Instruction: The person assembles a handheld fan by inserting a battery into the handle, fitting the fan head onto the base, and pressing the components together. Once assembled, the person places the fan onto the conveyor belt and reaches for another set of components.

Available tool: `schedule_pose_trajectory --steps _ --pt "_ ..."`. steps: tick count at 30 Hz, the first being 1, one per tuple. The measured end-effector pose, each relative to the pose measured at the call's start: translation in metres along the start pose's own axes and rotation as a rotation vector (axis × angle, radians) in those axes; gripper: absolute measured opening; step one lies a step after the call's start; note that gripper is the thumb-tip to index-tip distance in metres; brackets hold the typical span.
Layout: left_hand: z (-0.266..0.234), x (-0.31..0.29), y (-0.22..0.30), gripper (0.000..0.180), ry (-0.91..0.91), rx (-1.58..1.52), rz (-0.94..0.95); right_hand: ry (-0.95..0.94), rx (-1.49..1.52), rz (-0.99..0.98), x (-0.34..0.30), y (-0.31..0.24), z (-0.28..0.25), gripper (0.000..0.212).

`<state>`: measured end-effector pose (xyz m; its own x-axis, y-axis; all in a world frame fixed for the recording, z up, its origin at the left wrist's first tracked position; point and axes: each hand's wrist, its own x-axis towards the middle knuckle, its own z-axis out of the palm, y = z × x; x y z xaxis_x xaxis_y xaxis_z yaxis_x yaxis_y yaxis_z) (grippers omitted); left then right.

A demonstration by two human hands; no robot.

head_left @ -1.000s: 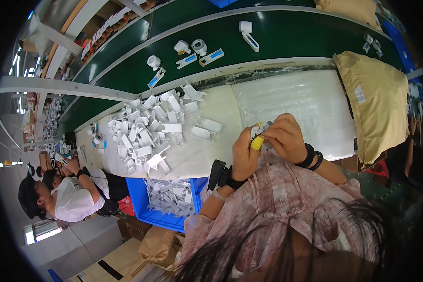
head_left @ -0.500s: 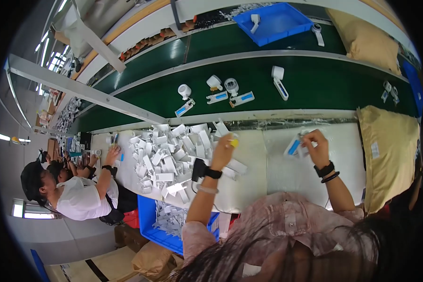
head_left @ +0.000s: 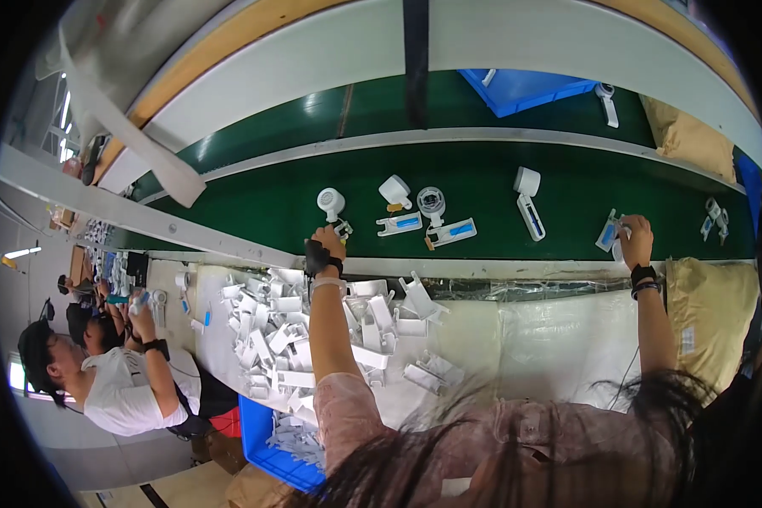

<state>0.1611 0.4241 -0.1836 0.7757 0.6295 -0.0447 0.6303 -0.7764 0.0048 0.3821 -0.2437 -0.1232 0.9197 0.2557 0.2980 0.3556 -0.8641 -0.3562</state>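
Observation:
My left hand [head_left: 328, 244] reaches over the pile to the green conveyor belt [head_left: 262, 212]. Its fingers are closed on a white handle piece [head_left: 344, 228], mostly covered by the hand, just below a round white head [head_left: 330, 202]. At the right, the fingers of my right hand [head_left: 637, 240] pinch a white handle part with a blue strip [head_left: 607, 233] at the belt's near side. Between my hands lie a white cup-shaped head [head_left: 394, 190], a round head showing its inside [head_left: 431, 201], two open handles [head_left: 400, 223] with blue strips, and a jointed head-and-handle unit [head_left: 529, 203].
White plastic shells [head_left: 284, 339] are heaped on the table under my left arm. A blue bin [head_left: 267, 453] of white parts stands below. Beyond the belt is a blue tray [head_left: 525, 91]; a tan sack [head_left: 711, 313] sits at right. A co-worker [head_left: 135, 389] works at left.
Both hands have moved forward from the table to the belt, the left to the handle piece by the round head. The right has carried its blue-striped part onto the belt. The view has shifted.

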Motion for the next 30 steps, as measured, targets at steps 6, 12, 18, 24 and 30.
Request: schedule_pose_trajectory --steps 6,12,18,24,30 --pt "-0.031 -0.005 -0.001 0.031 0.058 -0.296 0.016 -0.019 0.315 -0.229 -0.039 -0.081 -0.004 0.025" --pt "-0.119 -0.076 0.047 0.019 -0.225 -1.182 0.017 -0.371 0.667 -0.214 -0.109 -0.142 -0.012 0.015" --pt "-0.197 -0.233 0.151 0.028 -0.901 -1.094 0.488 -0.259 0.829 -0.500 -0.146 -0.234 -0.057 0.025" --pt "-0.241 -0.300 0.209 0.027 -1.007 -0.875 0.728 -1.037 1.257 -0.298 -0.188 -0.208 -0.089 0.020" --pt "-0.242 -0.325 0.229 0.025 -1.011 -0.784 0.736 -1.049 1.392 -0.098 -0.209 -0.184 -0.135 0.015"
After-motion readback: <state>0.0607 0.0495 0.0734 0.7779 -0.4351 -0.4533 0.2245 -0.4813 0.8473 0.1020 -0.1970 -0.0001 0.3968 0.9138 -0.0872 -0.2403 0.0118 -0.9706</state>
